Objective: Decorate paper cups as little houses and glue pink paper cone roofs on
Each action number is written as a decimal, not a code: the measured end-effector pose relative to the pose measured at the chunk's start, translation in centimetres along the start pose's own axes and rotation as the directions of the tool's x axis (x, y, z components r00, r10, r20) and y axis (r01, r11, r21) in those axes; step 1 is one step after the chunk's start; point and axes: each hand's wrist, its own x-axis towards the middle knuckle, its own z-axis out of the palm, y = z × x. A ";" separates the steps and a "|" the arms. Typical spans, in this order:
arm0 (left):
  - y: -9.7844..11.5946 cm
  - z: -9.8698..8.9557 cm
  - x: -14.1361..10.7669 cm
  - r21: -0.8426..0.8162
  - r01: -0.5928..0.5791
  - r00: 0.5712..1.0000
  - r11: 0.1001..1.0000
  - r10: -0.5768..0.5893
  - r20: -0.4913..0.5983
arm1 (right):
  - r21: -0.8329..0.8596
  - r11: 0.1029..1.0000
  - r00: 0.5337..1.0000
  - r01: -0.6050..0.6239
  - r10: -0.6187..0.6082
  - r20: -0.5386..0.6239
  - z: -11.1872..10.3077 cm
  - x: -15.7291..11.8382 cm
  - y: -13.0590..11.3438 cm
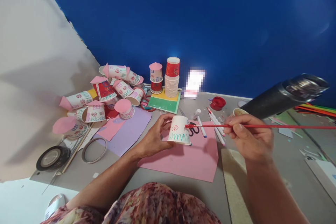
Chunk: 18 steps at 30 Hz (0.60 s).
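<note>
Above the pink paper sheet [178, 168], the left hand [153, 138] grips an upturned paper cup [179, 134] by its side, while the right hand [250, 138], to the right of the sheet, pinches a red paintbrush [286, 126], its bristles at the cup's wall; whether they touch is unclear. The cup looks partly decorated: green zigzags run above the rim and red dabs form a cluster. Set against the pink-roofed cups [95, 113] left of the sheet, it seems to lack a roof and, on the visible side, a window drawing.
</note>
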 end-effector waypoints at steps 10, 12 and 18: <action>0.1 0.0 0.0 0.023 -0.007 1.000 1.000 0.007 0.014 | -0.065 0.997 0.999 -0.032 0.032 -0.003 -0.1 -0.2 0.0; 0.1 0.0 0.1 0.023 -0.016 1.000 1.000 0.016 0.016 | -0.071 0.997 1.000 -0.022 0.021 -0.021 -0.2 -0.1 -0.2; 0.1 0.0 0.1 0.022 -0.021 1.000 1.000 0.020 0.015 | -0.077 0.996 0.999 -0.043 0.043 -0.005 -0.3 -0.2 -0.2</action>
